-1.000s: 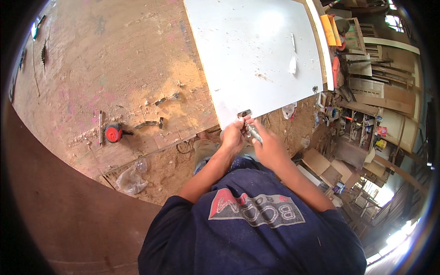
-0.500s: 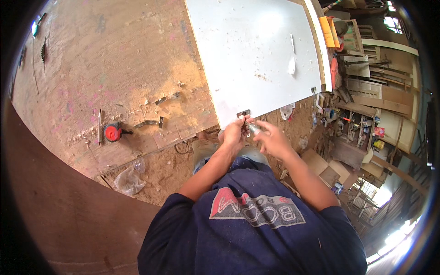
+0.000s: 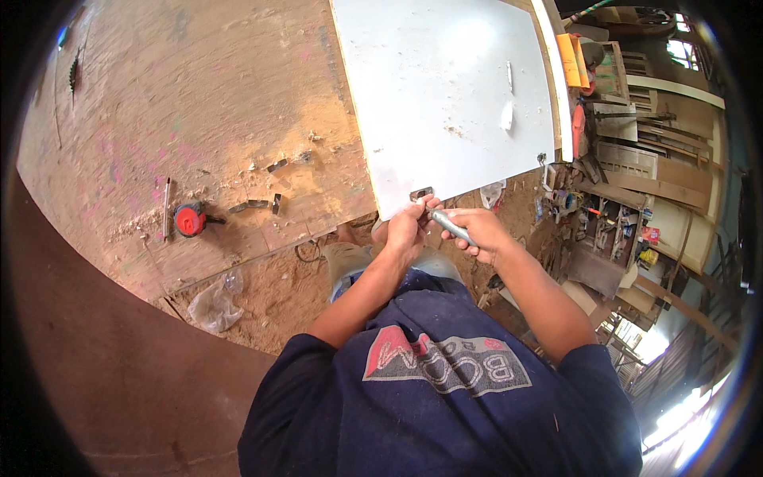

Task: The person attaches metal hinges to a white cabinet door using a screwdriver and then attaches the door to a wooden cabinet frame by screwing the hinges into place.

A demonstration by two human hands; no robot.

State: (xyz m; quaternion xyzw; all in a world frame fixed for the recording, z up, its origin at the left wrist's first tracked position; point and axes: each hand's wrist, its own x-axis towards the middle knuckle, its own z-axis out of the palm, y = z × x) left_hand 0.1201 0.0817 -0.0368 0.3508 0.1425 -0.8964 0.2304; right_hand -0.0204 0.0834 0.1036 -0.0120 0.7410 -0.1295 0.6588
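My right hand [image 3: 482, 232] is wrapped round a screwdriver [image 3: 451, 226] with a thick grey handle; its tip is hidden behind my left fingers. Close beside it, my left hand [image 3: 406, 226] is closed, thumb and fingers pinched together at the near edge of a white panel [image 3: 445, 95]. What those fingers hold is too small and covered to make out. Just beyond the fingertips, a small dark rectangular recess with a metal fitting [image 3: 421, 193] shows in the panel's near edge.
On the brown worktop [image 3: 238, 95] at left lie a red and black tape measure [image 3: 190, 219], a pencil [image 3: 167, 208], dark metal pieces [image 3: 256, 205] and wood shavings. A thin white tool [image 3: 509, 75] rests on the panel. Shelves of clutter [image 3: 608, 230] stand at right; plastic bags [image 3: 214, 306] lie below.
My right hand has shifted on the screwdriver: its fingers now curl under the handle, which shows more fully and slants toward the lower right. The left hand stays nearly in place.
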